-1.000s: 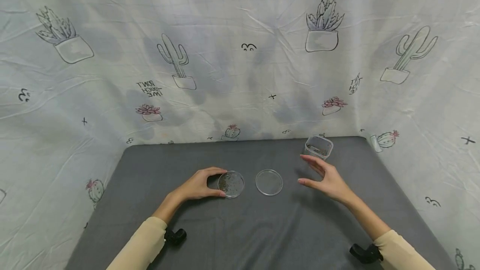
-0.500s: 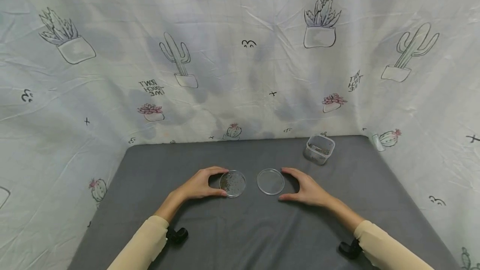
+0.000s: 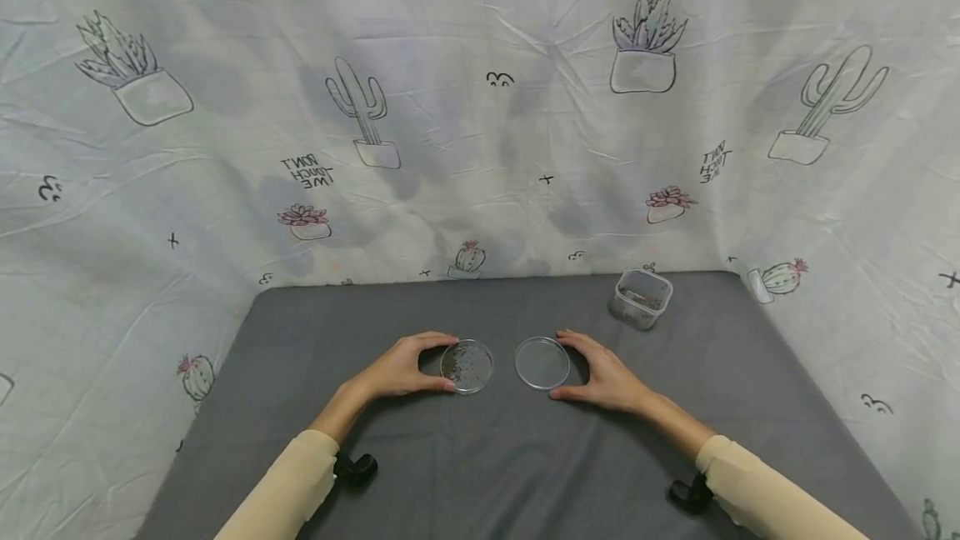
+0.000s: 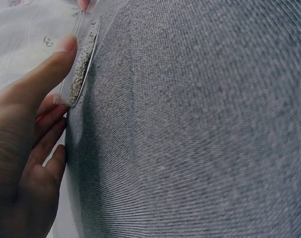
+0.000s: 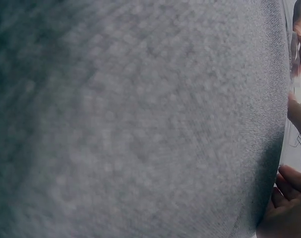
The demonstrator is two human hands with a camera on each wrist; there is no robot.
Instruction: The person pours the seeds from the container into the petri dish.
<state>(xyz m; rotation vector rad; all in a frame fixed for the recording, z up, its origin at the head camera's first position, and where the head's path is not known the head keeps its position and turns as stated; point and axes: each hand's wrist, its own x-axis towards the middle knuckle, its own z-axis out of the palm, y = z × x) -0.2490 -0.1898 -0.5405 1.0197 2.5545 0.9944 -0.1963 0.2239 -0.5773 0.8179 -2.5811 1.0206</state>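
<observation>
At lower centre, the bare dish has now been gripped by the right hand, the speckled dish by the left hand, so both seem secured.

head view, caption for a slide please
Left hand holds a dish of grains; right hand curves around a clear dish.

Lt-beige sleeves w/ blk wrist cams

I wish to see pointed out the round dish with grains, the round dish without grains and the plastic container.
Round dish with grains (image 3: 492, 367): head view, right side of rim.
Round dish without grains (image 3: 542, 363): head view, middle of flat face.
Plastic container (image 3: 632, 314): head view, near wall.
</observation>
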